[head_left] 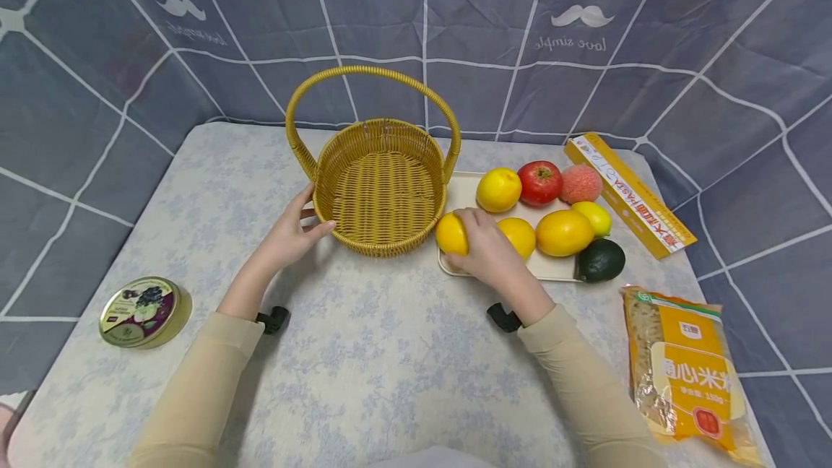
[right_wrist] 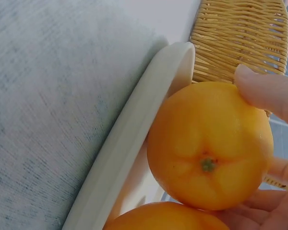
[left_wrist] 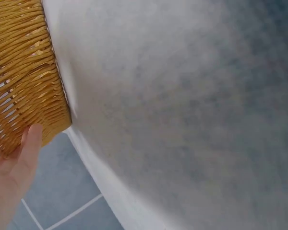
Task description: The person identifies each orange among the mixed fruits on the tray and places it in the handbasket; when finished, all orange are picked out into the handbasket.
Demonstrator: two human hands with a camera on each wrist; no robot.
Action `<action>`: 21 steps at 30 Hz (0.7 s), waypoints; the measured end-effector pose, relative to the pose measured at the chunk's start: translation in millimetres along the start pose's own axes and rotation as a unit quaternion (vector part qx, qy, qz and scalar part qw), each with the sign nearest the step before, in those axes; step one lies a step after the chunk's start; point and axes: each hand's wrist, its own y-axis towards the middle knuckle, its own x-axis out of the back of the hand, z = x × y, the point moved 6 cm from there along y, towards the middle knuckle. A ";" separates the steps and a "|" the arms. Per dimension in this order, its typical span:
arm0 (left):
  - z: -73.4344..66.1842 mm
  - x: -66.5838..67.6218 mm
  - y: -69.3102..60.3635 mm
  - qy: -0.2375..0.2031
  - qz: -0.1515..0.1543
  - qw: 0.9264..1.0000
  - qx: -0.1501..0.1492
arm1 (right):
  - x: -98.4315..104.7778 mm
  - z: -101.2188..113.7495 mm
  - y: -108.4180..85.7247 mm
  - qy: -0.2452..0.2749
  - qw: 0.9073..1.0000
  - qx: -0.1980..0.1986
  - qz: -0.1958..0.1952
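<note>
A round yellow-brown wicker basket (head_left: 383,240) with a tall arched handle stands at the back middle of the table, and no fruit shows inside it. My left hand (head_left: 292,233) holds its left side, thumb at the front and fingers further back; the left wrist view shows fingers against the woven wall. Right of the basket, my right hand (head_left: 487,244) grips an orange (right_wrist: 209,146) at the left end of a cream tray (head_left: 455,178). In the right wrist view the thumb lies on top of the orange, with other fingers along its side.
On the tray are a lemon (head_left: 499,190), a red apple (head_left: 540,183), a peach-like fruit (head_left: 581,184) and several other fruits. An avocado (head_left: 601,261) lies at its right edge. Further right are a pasta box (head_left: 629,193) and a noodle bag (head_left: 689,374). A round tin (head_left: 144,313) stands left.
</note>
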 end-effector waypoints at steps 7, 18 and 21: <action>0.0 2.7 2.7 -0.011 0.006 1.000 0.015 | -2.3 0.3 2.1 -0.010 1.000 0.003 -0.004; 1.4 2.6 1.2 -0.018 0.011 0.999 0.037 | -4.1 -2.0 3.4 0.012 1.000 -0.002 -0.023; 0.8 2.7 1.2 -0.020 0.009 0.999 0.036 | -2.3 -2.8 2.4 0.040 0.999 -0.007 -0.025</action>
